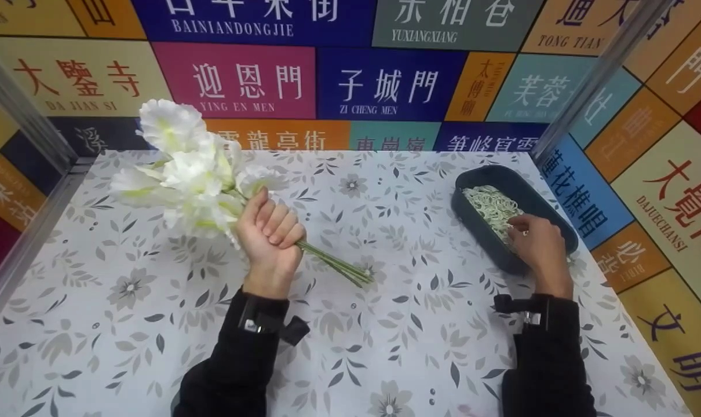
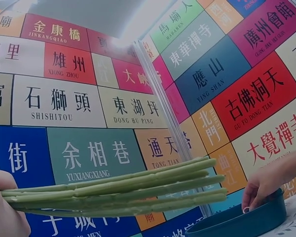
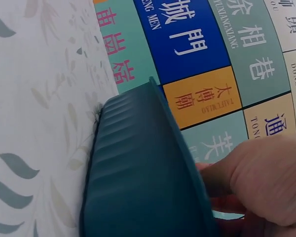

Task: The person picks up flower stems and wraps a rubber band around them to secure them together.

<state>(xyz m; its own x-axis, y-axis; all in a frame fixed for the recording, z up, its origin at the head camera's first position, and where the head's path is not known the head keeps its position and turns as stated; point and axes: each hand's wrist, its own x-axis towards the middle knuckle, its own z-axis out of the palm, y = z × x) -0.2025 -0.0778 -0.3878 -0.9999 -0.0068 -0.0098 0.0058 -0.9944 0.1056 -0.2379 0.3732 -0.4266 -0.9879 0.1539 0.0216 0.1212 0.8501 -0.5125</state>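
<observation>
My left hand (image 1: pixel 272 237) grips a bunch of artificial white flowers (image 1: pixel 191 168) by their green stems (image 1: pixel 339 264). The blooms lean to the left above the table, and the cut ends point down to the right. Those stems (image 2: pixel 123 191) cross the left wrist view. My right hand (image 1: pixel 536 246) reaches into a dark teal oblong box (image 1: pixel 489 255) holding many pale rubber bands (image 1: pixel 489 202). Its thumb and fingers come together over the bands, and a bit of white (image 2: pixel 245 210) shows at the fingertips. The box wall (image 3: pixel 138 163) hides those fingertips in the right wrist view.
A white tablecloth (image 1: pixel 385 324) with grey leaves and flowers covers the table. Behind it stands a wall (image 1: pixel 234 81) of coloured name panels, with another panelled wall (image 1: pixel 669 191) close on the right, near the box.
</observation>
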